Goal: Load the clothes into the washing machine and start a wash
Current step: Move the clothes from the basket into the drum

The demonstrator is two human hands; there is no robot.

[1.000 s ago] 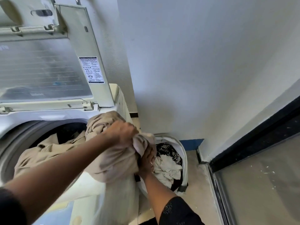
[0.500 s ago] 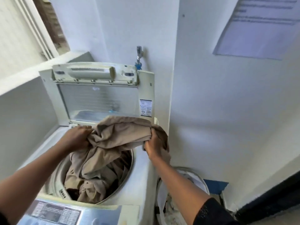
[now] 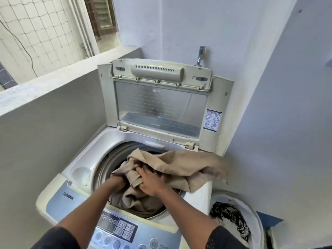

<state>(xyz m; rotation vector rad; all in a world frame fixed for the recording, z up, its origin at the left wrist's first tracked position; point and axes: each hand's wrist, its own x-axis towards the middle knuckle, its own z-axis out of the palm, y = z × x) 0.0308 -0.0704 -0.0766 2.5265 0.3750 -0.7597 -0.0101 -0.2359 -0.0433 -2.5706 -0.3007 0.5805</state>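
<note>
A white top-loading washing machine (image 3: 84, 174) stands below me with its lid (image 3: 159, 106) raised against the wall. A beige cloth (image 3: 181, 168) fills the drum, and part of it drapes over the machine's right rim. My left hand (image 3: 117, 178) is pushed into the cloth at the drum's left side, partly buried in its folds. My right hand (image 3: 152, 182) presses down on the cloth in the middle of the opening, fingers curled into the fabric. The control panel (image 3: 116, 229) with its buttons lies at the near edge.
A white laundry basket (image 3: 251, 211) sits on the floor to the right, holding a black-and-white patterned garment (image 3: 228, 212). A tap (image 3: 200, 55) juts from the wall behind the lid. A low grey wall (image 3: 50, 108) closes the left side.
Both hands have gone from holding the beige cloth above the drum to pushing it down inside. The view has tilted lower onto the machine.
</note>
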